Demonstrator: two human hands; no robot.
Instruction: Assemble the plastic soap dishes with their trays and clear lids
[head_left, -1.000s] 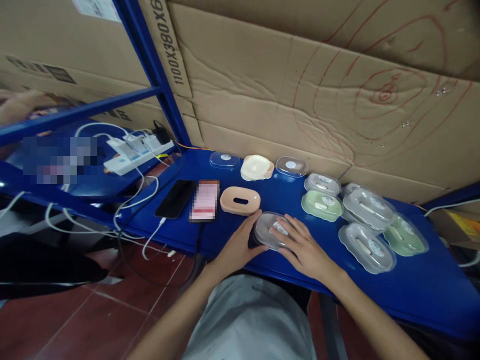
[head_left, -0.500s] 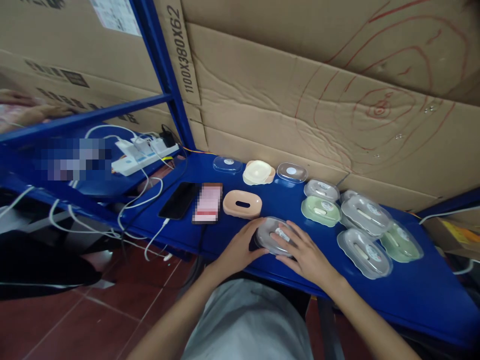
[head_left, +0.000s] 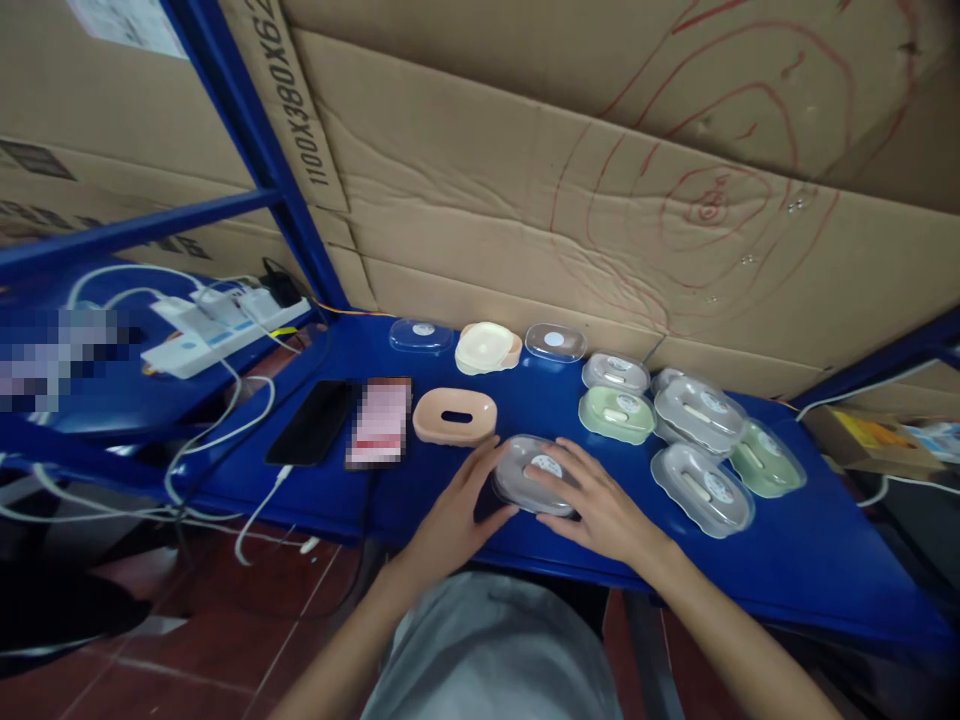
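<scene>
Between my hands, low over the front of the blue table point(head_left: 480, 490), is a grey soap box point(head_left: 517, 478) with a clear lid and a round sticker. My left hand point(head_left: 457, 510) curves around its left end, fingertips at the far rim and thumb at the near rim. My right hand point(head_left: 600, 500) grips its right end, with fingers spread over the lid. Just beyond my left fingers sits a peach soap box base point(head_left: 480, 425) with a dark oval slot. Whether the held box rests on the table I cannot tell.
Several lidded grey and green soap boxes point(head_left: 701, 490) stand at the right. Clear lids point(head_left: 555, 343) and stacked cream trays point(head_left: 487, 345) lie along the cardboard wall point(head_left: 465, 220). Left are a black phone point(head_left: 309, 425), a pink-screened phone point(head_left: 381, 425), cables and a power strip point(head_left: 195, 345).
The view has swung right, so things appear shifted left. Both hands keep their places around the grey soap box. The other person's hands at far left are out of view.
</scene>
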